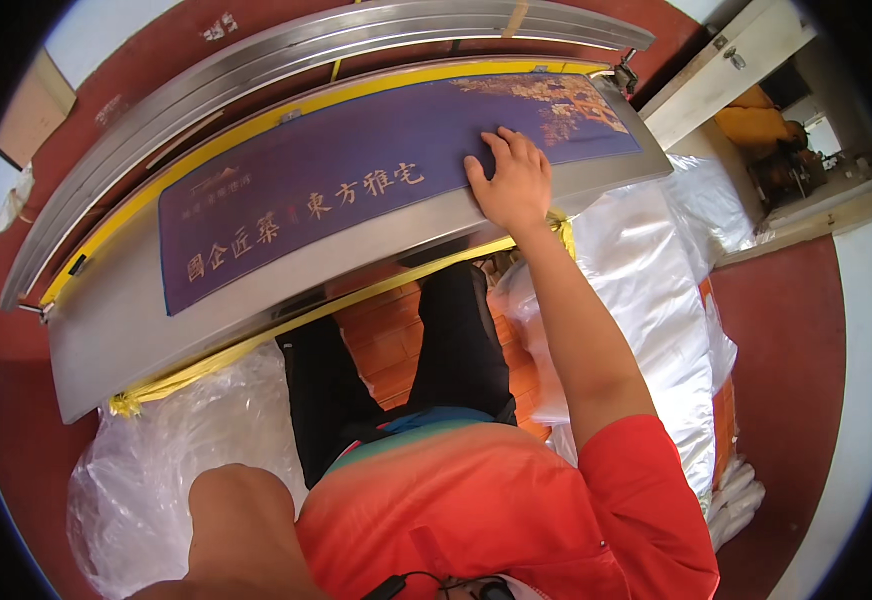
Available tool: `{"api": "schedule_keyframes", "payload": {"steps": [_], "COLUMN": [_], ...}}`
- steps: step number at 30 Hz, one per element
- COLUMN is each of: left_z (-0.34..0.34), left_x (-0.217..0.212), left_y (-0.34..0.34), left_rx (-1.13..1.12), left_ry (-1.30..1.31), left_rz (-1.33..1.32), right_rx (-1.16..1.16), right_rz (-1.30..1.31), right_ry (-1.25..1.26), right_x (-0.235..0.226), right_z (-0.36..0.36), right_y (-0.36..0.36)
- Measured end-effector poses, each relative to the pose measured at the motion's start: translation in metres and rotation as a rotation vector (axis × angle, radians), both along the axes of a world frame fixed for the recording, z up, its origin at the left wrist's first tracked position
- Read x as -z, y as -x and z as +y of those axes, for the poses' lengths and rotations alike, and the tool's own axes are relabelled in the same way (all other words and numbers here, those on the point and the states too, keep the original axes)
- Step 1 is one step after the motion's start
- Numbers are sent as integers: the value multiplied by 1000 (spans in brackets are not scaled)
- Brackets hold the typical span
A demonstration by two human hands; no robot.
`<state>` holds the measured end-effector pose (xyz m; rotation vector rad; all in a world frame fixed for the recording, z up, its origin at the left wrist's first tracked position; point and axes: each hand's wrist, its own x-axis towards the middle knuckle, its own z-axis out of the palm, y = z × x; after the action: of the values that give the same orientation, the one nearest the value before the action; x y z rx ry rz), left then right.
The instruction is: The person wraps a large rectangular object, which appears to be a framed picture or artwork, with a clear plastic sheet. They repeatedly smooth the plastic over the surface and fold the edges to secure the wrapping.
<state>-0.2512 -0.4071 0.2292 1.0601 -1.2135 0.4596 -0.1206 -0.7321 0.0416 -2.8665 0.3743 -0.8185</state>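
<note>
Purple printed sheet [356, 180]: lies flat on the grey metal platen [126, 330] of a long machine, its length running from lower left to upper right; pale lettering along its near half, a gold picture at its far right end.
Right hand [512, 180]: laid palm down on the sheet's near right part, fingers spread and flat, gripping nothing; the heel of the hand sits at the sheet's near edge.
Left hand: cut off from view; only a bare upper arm or elbow [241, 530] shows at the lower edge, so I cannot tell how it is held or whether it grips anything.
Yellow strip [256, 338]: runs along the platen's near edge and ends in a crumpled knot at the lower left; another yellow band follows the far edge.
Metal rails [286, 50]: curved steel bars behind the platen; the bend comes from the lens.
Plastic-wrapped bundles [656, 290]: to the right of the legs, and a clear bag [176, 460] to the left; contents hard to make out.
Body: orange shirt and black trousers hide the floor beneath the platen.
Upper right: a doorway, its contents too small to tell.
</note>
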Motion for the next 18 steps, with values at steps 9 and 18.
{"api": "schedule_keyframes", "payload": {"steps": [9,18], "left_z": [2,5], "left_x": [1,6], "left_y": [5,1], "left_rx": [-78,-311], "left_ry": [-44,239], "left_rz": [16,-73], "right_rx": [-24,-1137], "right_rz": [-37,-370], "right_ry": [-3,-1288], "right_x": [3,-124], "right_z": [-2,58], "right_y": [-2,81]}}
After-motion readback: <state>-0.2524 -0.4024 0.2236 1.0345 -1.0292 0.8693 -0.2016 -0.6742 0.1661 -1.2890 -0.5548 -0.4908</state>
